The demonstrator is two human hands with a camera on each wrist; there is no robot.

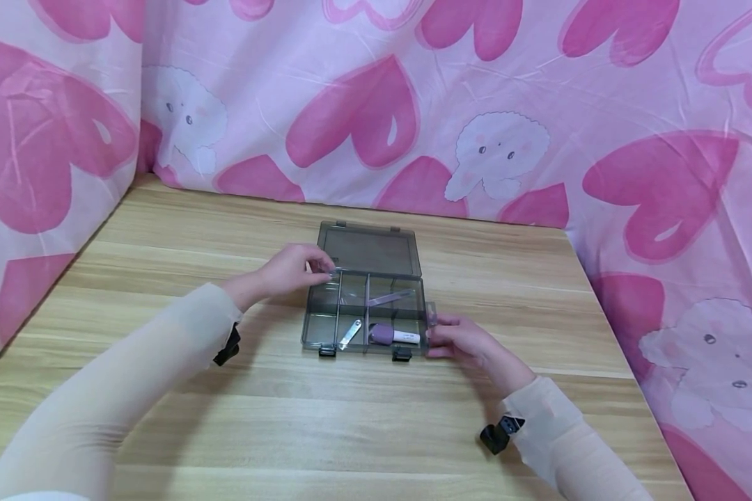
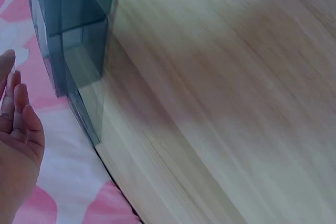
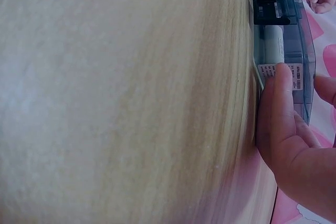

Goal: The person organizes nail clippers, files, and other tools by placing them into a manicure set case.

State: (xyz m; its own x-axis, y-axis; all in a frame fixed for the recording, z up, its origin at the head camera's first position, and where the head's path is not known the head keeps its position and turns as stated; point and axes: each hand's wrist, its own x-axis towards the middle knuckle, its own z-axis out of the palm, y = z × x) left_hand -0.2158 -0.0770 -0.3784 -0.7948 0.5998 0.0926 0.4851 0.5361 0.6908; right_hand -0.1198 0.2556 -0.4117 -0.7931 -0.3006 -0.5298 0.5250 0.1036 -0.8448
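On the table lies a grey translucent compartment box (image 1: 335, 347), its lid (image 1: 370, 250) folded back. Inside are a silver nail clipper (image 1: 350, 335), a purple-and-white bottle (image 1: 393, 335) and a slim purple strip (image 1: 390, 298). Over the box's back left corner, my left hand (image 1: 291, 270) pinches a small clear piece at its fingertips; its shape is too small to tell. My right hand (image 1: 466, 339) holds the box by its right side near the front corner. In the right wrist view, a finger lies over a barcode label (image 3: 294, 77) there.
A wooden table (image 1: 313, 431) carries the box. Pink heart-patterned cloth (image 1: 257, 104) hangs along the back and both sides. Two black clasps stick out at the box's front edge, the right clasp (image 1: 402, 355) near my right hand. A black wrist device (image 1: 501, 435) sits on each sleeve.
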